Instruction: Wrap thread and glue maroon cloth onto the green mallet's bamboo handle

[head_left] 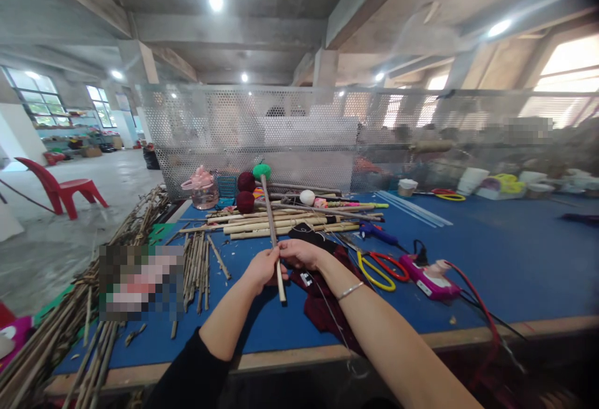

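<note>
A wooden stick point(269, 212) slants away from me over the table, with a green yarn ball point(261, 171) at its far end. My left hand point(262, 270) closes on the stick's lower part from the left. Fingers of my right hand point(301, 254) pinch the same stick from the right, just beside the left hand. The stick's pale near end sticks out below both hands. Under my right forearm lies dark red cloth point(322, 310), partly covered, with a thin pale cord across it. Black cloth point(306, 233) lies just beyond my right hand.
Sticks point(281, 225) lie beyond my hands near dark red balls point(245, 202) and a white ball point(307, 197). Short twigs point(196, 269) are at left. Scissors point(377, 270), a blue glue gun point(378, 233) and a purple power strip point(429, 279) are at right. Perforated panels point(253, 128) stand behind.
</note>
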Motion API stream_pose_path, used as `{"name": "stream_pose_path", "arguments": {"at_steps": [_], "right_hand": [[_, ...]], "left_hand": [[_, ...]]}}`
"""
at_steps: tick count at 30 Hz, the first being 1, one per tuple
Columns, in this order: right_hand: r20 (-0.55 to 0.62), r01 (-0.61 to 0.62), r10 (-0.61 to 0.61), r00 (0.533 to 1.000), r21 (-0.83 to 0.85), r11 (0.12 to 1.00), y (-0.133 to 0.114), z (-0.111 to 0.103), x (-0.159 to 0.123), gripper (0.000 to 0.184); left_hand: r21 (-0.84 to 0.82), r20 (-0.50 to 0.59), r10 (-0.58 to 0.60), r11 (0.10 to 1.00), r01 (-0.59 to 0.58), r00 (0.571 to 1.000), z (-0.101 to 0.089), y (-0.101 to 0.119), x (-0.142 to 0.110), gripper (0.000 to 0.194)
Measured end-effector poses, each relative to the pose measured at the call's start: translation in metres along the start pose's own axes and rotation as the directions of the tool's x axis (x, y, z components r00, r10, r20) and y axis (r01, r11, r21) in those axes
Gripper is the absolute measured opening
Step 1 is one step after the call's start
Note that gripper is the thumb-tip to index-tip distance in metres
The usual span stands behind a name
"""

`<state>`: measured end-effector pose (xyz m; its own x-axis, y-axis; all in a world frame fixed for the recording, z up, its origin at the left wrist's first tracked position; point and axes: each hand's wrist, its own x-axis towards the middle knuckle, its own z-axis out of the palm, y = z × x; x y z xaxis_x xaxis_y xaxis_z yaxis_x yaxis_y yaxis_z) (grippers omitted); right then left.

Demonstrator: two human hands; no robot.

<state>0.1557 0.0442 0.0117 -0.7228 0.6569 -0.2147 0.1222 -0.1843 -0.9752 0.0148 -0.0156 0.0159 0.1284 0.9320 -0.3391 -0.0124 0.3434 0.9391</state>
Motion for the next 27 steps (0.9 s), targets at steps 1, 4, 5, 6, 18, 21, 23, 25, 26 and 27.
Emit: {"name": "stream_pose_path", "arguments": {"at_steps": [1, 4, 5, 6, 18, 21, 23, 25, 26, 27], "right_hand": [[0.021, -0.013, 0.013, 1.0, 0.007, 1.0, -0.002, 0.0, 0.0, 0.027], [0.099, -0.098, 0.1, 0.99, -0.021, 0.995, -0.015, 0.001, 0.001, 0.03], [0.11, -0.125, 0.13, 0.985, -0.055, 0.991, -0.022, 0.003, -0.001, 0.03], [0.102, -0.137, 0.148, 0.984, -0.103, 0.985, -0.031, 0.007, -0.003, 0.029], [-0.401, -0.033, -0.434, 0.807, -0.764, 0.644, -0.041, 0.025, -0.108, 0.029], [-0.622, -0.164, -0.65, 0.437, -0.765, 0.622, -0.004, 0.008, -0.11, 0.032], [-0.663, -0.287, -0.679, 0.317, -0.749, 0.597, 0.011, -0.002, -0.109, 0.034], [-0.707, -0.447, -0.661, 0.249, -0.69, 0.569, 0.016, -0.008, -0.11, 0.035], [-0.745, -0.536, -0.641, 0.182, -0.622, 0.571, 0.016, -0.01, -0.112, 0.036], [-0.789, -0.618, -0.607, 0.098, -0.526, 0.584, 0.016, -0.012, -0.115, 0.037]], "left_hand": [[-0.021, -0.027, 0.009, 1.0, -0.01, 1.0, 0.003, 0.0, 0.0, 0.032], [-0.187, -0.047, 0.01, 0.982, -0.019, 0.999, 0.008, 0.0, -0.004, 0.024], [-0.25, -0.046, 0.012, 0.968, -0.024, 0.999, 0.009, 0.0, -0.006, 0.023], [-0.299, -0.046, 0.016, 0.954, -0.029, 0.999, 0.008, 0.0, -0.007, 0.022], [-0.387, -0.065, 0.029, 0.921, -0.052, 0.997, -0.009, -0.009, -0.009, 0.027], [-0.385, -0.059, 0.04, 0.921, -0.06, 0.997, -0.009, -0.009, -0.008, 0.026], [-0.384, -0.055, 0.04, 0.921, -0.058, 0.998, -0.009, -0.01, -0.007, 0.026], [-0.386, -0.054, 0.042, 0.921, -0.06, 0.998, -0.01, -0.01, -0.006, 0.025], [-0.387, -0.055, 0.042, 0.92, -0.06, 0.998, -0.011, -0.01, -0.006, 0.025], [-0.389, -0.057, 0.041, 0.919, -0.06, 0.998, -0.011, -0.01, -0.005, 0.026]]}}
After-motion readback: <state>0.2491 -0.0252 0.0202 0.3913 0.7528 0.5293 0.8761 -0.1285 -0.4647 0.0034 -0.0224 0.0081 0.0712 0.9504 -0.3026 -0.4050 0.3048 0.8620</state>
